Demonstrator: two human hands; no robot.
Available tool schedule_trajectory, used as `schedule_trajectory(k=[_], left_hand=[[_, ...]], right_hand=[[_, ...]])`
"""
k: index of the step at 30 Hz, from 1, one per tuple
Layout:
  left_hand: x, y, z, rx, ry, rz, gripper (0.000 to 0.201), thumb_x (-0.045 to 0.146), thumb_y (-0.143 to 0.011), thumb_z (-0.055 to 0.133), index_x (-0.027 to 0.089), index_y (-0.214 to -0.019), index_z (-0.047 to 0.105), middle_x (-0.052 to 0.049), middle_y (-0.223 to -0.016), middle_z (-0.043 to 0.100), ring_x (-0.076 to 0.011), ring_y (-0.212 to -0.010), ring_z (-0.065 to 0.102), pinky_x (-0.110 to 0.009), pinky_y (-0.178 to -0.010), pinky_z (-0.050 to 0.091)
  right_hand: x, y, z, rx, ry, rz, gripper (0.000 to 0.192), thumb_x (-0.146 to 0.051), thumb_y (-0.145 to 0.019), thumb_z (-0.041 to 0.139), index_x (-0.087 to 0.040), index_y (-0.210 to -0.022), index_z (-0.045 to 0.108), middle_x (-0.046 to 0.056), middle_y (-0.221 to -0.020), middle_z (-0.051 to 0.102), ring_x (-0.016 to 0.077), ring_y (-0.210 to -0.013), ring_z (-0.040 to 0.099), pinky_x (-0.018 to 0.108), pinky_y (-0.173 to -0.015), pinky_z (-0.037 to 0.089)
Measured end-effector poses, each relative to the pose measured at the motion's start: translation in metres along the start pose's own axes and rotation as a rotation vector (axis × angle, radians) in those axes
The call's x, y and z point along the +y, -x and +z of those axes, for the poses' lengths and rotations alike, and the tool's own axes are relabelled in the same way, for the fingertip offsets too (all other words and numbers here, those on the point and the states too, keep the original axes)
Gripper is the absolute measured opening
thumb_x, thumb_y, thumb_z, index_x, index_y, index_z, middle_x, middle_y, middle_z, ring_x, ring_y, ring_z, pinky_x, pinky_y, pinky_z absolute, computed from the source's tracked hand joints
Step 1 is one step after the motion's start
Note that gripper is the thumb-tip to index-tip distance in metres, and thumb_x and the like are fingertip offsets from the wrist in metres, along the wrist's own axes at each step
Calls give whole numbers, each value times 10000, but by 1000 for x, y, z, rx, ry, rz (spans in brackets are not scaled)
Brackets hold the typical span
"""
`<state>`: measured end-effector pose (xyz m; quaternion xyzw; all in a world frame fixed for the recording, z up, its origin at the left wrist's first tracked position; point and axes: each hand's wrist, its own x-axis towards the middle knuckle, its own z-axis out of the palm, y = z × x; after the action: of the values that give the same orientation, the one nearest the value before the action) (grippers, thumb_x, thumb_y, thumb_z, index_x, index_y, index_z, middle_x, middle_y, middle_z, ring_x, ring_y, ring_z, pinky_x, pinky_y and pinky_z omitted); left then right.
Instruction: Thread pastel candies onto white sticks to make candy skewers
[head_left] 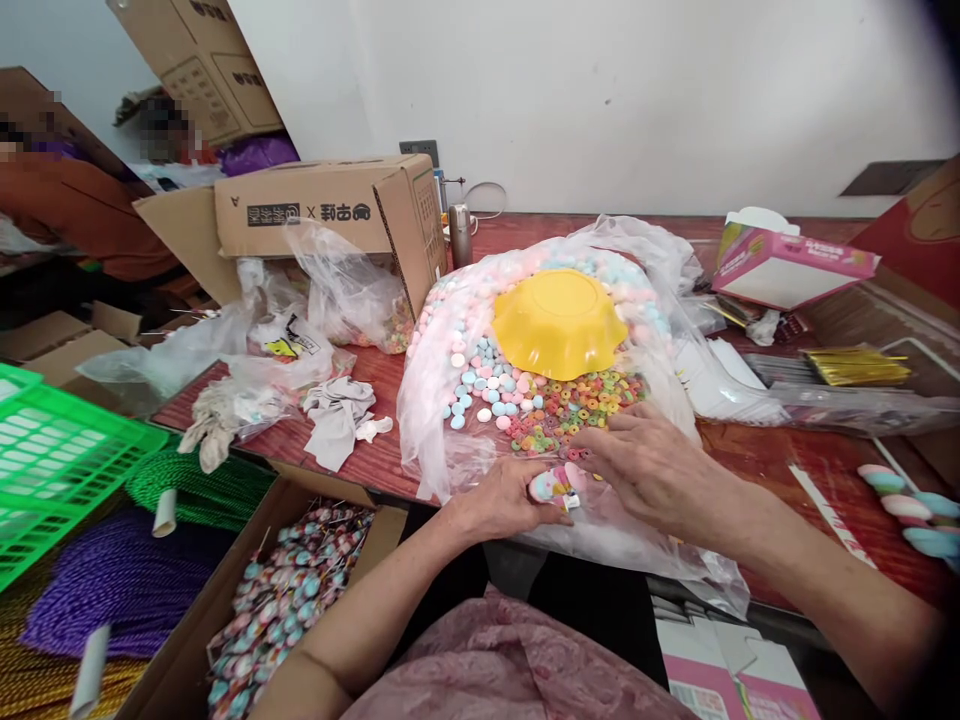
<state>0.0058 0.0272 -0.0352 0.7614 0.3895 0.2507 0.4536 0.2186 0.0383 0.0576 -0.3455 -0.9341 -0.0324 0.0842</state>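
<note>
My left hand (511, 498) is closed around a small clear packet of pastel candies (553, 486) with a little white label, close to the table's front edge. Just right of it, my right hand (649, 470) has its fingers bent together over the colourful ring candies (559, 425). What sits between those fingertips is hidden. Loose pink, white and blue round candies (472, 385) lie beside the rings on a large plastic bag (420, 440). An upturned yellow bowl (559, 320) with a wavy rim rests on the candies behind.
At left stand a cardboard box (315, 205), crumpled cloths (341, 415) and a green basket (67, 450). Below is a carton of wrapped candy sticks (292, 590). A pink-white box (795, 262) and gold ties (859, 366) lie right. A person in orange (90, 210) sits far left.
</note>
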Motion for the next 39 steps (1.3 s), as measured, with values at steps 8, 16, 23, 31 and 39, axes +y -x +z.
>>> schedule_trajectory(k=[8,16,23,31,39], left_hand=[[6,-5,4,46,216,-41,343,363,-693,821,132,-925,719,3,-819,668,-149,-774,566,-235,-740,444],[4,-2,-11,-345,244,-60,331,380,-612,859,153,-700,634,58,-666,541,-105,-633,473,-214,-612,379],[6,-2,-15,-843,412,-118,485,456,-516,904,172,-519,511,69,-478,456,-77,-464,371,-236,-457,273],[-4,1,-2,-835,670,-205,471,491,-519,907,153,-635,599,38,-533,553,-72,-447,451,-223,-435,341],[2,3,2,-686,794,-302,426,398,-588,894,139,-636,560,54,-488,549,-61,-388,479,-178,-404,347]], right_hand=[[-13,-11,-4,-84,39,3,151,-168,-875,545,-154,-993,638,55,-717,612,201,-714,539,330,-719,279],[4,-3,-24,12,-219,-216,197,-150,-937,494,-171,-1049,654,59,-822,588,194,-814,503,319,-750,312],[4,3,-30,37,-352,-258,219,-197,-991,453,-165,-1031,666,45,-785,553,177,-777,479,311,-730,325],[-1,4,-27,-30,-380,-256,231,-155,-984,422,-159,-933,647,54,-790,567,194,-827,455,340,-774,323],[-4,6,-8,-90,-341,-168,212,-145,-961,434,-169,-869,623,69,-826,585,207,-868,496,342,-782,329]])
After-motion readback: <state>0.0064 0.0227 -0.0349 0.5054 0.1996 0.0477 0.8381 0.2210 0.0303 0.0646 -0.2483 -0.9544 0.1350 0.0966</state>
